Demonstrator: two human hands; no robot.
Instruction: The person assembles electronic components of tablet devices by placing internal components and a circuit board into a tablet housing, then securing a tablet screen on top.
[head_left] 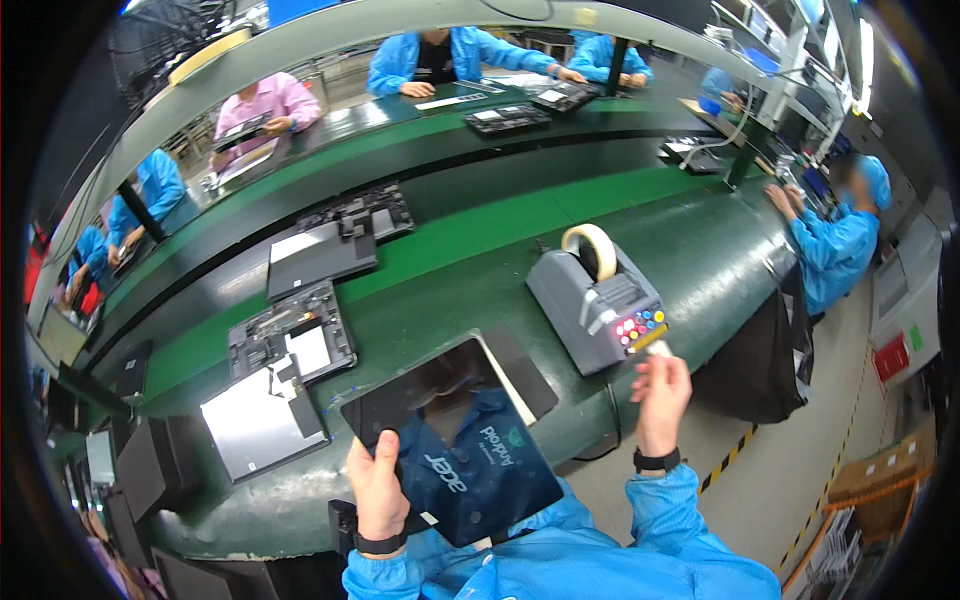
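Observation:
My left hand (378, 488) grips the near left edge of a black tablet (455, 430), thumb on the glass. The tablet is tilted toward me, its screen lit with a start-up display and showing reflections. At the front of a grey tape dispenser (585, 315), my right hand (661, 395) is closed, its fingertips pinching a short pale strip of tape (657, 348). A cream roll of tape (590, 250) sits on top of the dispenser, and coloured buttons line its front. Behind the tablet lies a dark flat panel (520, 372) with a pale edge.
Opened laptop bases (290, 335) and a silver panel (262, 425) lie on the green bench to the left. More laptop parts (355, 215) rest on the strip beyond. A black bag (755, 365) hangs at the right edge. Co-workers in blue (845, 250) and pink sit around.

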